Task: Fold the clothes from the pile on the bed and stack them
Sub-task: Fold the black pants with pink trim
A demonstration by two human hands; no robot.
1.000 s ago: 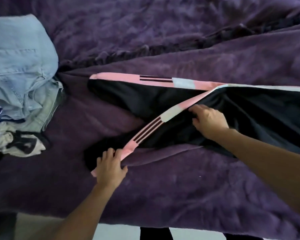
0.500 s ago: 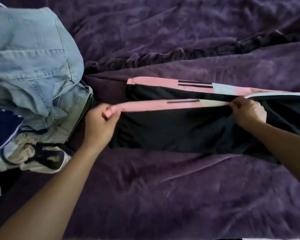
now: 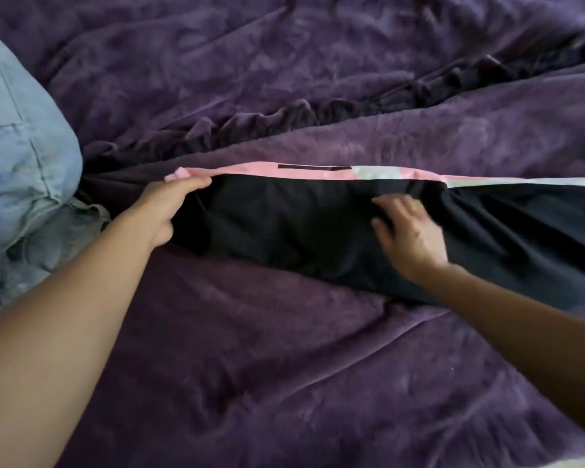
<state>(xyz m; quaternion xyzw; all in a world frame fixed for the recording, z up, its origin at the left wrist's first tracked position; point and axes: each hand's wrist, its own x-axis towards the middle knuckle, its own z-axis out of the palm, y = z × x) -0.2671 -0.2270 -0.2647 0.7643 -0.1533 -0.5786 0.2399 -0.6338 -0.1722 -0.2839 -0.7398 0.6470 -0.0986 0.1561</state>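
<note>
- Left hand [image 3: 169, 211]: fingers curled round the pink end of the trousers [image 3: 284, 228] and clamped on the cloth. A small pink tip sticks out past the fingers, on the side away from the person.
- Right hand [image 3: 411, 236]: fingers straight and spread, palm down on the black cloth, holding nothing. Its outline is blurred.
- Trousers: lying flat on the cover, stretched from the left grip to the right hand and on past it to the frame edge. The black cloth lies on the person's side of the gripped edge and is creased to the right of the right hand.
- Stripe [image 3: 250, 172]: a pink band along the far edge, starting at the left grip. It carries a dark bar about midway between the hands, then a pale patch just beyond the right fingertips, then turns white.
- Denim [image 3: 21, 163]: a pale blue heap to the left of the left hand, near the grip but apart from it.
- Cover [image 3: 284, 366]: purple and rumpled, under the trousers and both forearms.
- Ruffle [image 3: 318, 113]: a dark gathered band beyond the stripe, slanting from near the left grip up to the right.
</note>
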